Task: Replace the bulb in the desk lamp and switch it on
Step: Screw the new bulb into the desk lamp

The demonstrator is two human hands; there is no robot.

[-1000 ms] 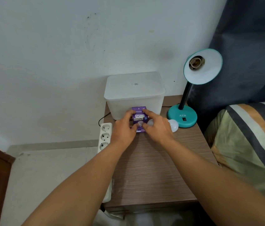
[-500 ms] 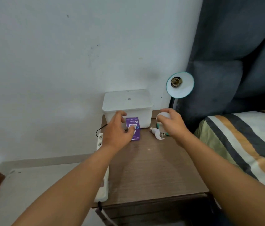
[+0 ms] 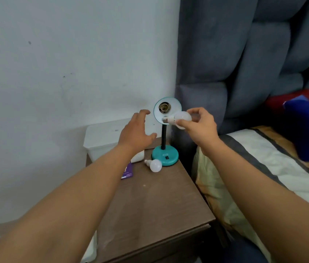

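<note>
- Bedside table [image 3: 159, 209]: my left forearm hides half of the purple box [image 3: 127, 171]; its print is unreadable.
- A second bulb [image 3: 155, 165] lies on its side, touching or just short of the teal foot of the desk lamp [image 3: 166, 158].
- My left hand [image 3: 134, 133] is empty with fingers spread, raised just left of the shade [image 3: 170, 104]. It covers part of the white container [image 3: 102, 137].
- My right hand [image 3: 201, 128] pinches the bulb [image 3: 183, 117], screw cap pointing left across the shade's lower rim; contact unclear.
- The socket [image 3: 163, 107] is bare.
- Half a second back my left hand lay on the box and my right held the bulb low; both are now up at the shade.
</note>
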